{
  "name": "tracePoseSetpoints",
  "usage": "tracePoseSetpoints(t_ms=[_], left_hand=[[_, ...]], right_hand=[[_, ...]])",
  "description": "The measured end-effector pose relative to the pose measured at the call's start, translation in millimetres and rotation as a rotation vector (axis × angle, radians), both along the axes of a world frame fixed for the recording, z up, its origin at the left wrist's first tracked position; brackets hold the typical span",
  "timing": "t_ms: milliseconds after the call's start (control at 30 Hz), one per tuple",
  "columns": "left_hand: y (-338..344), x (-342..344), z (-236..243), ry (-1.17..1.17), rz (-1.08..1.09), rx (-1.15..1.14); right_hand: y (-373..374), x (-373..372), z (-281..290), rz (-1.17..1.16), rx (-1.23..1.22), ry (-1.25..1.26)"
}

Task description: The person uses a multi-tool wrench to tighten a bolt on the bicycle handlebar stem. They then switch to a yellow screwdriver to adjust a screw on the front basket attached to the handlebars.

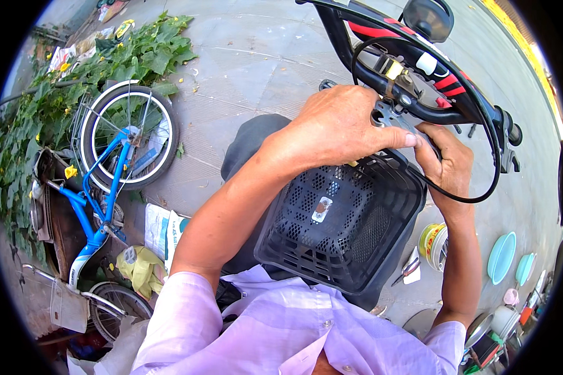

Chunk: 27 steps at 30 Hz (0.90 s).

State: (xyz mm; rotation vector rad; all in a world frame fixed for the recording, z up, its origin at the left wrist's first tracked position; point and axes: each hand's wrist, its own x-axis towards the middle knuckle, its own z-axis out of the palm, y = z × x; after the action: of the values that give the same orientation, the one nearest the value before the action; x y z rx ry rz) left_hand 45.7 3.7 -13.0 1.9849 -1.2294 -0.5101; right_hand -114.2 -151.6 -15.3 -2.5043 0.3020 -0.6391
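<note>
Head view: bracket [389, 115], grey metal, sits between the two hands, just below the clamp [401, 86] of the black handlebar [441, 115]. Left hand [339, 122] comes over from the left, fingers curled on the bracket, closed, thumb stretched along its near edge; fingertips mostly hidden. Right hand [449, 164] holds the bracket's right end, fingers bent round it, thumb up close to the left thumb; far side of the grip can't be seen.

Black basket [322, 215], mesh floor, lies tilted under the hands, over the dark trouser legs [251, 140]. Black cable [495, 172] loops down around the right hand. Red-striped black frame and round mirror [427, 20] above.

Right, on the ground [231, 56]: scissors [411, 267], round tub [430, 242] with yellow label, two turquoise basins [502, 257], assorted items at the rim.

Left: blue bike [109, 178] beside leafy vines [147, 59], yellowish bag [142, 270] near its lower wheel.
</note>
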Motion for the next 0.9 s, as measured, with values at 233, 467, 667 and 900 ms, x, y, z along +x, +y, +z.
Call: tracePoseSetpoints(t_ms=[233,467,667,900], left_hand=[[-2.0,1.9,1.5,0.05,-0.003,0.008],[-1.8,-2.6,1.2,-0.066,0.03,0.001],[-2.9,-3.0,2.7,-0.075,0.012,0.023],[-1.4,-7.5,2.6,-0.069,0.061,-0.045]], right_hand=[[-1.4,-1.1,-6.3,-0.016,0.008,-0.028],[-2.5,0.4,-7.6,-0.003,-0.043,-0.047],[-9.9,3.2,-9.5,0.085,-0.145,-0.108],[-10.3,5.6,-9.8,0.095,-0.151,-0.12]])
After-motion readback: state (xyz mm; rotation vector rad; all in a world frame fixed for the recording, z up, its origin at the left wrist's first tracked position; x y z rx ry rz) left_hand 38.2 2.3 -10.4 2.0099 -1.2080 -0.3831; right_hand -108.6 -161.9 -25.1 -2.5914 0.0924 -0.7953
